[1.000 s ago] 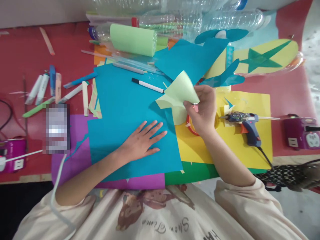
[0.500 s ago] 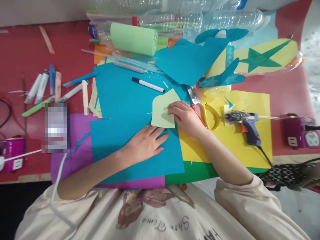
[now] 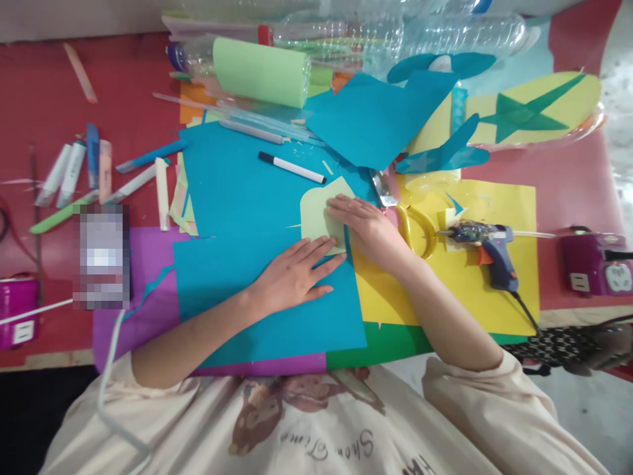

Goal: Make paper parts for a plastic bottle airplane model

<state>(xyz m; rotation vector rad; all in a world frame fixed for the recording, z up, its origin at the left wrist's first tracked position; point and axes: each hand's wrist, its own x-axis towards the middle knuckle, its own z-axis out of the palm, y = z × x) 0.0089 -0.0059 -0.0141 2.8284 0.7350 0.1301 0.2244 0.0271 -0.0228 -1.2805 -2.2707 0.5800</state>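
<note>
A pale green paper cut-out point(image 3: 316, 212) lies flat on a large blue paper sheet point(image 3: 237, 198). My right hand point(image 3: 368, 227) rests on the cut-out's right side, fingers stretched out flat and pressing it down. My left hand point(image 3: 297, 272) lies open on the blue sheet, its fingertips touching the cut-out's lower edge. A black-capped white marker point(image 3: 291, 167) lies on the blue sheet just above the cut-out. Yellow-handled scissors point(image 3: 413, 224) lie right of my right hand, on yellow paper point(image 3: 494, 303).
A blue glue gun point(image 3: 487, 247) rests on the yellow paper, its cord running off the table's front edge. Clear plastic bottles point(image 3: 395, 33) and a green paper roll point(image 3: 260, 71) lie at the back. Several markers point(image 3: 93, 171) and a phone point(image 3: 101, 254) sit left. Purple power strips point(image 3: 596, 260) flank the table.
My right hand brought the green cut-out down from the air onto the blue sheet and flattened over it. My left hand slid right until its fingertips met the cut-out.
</note>
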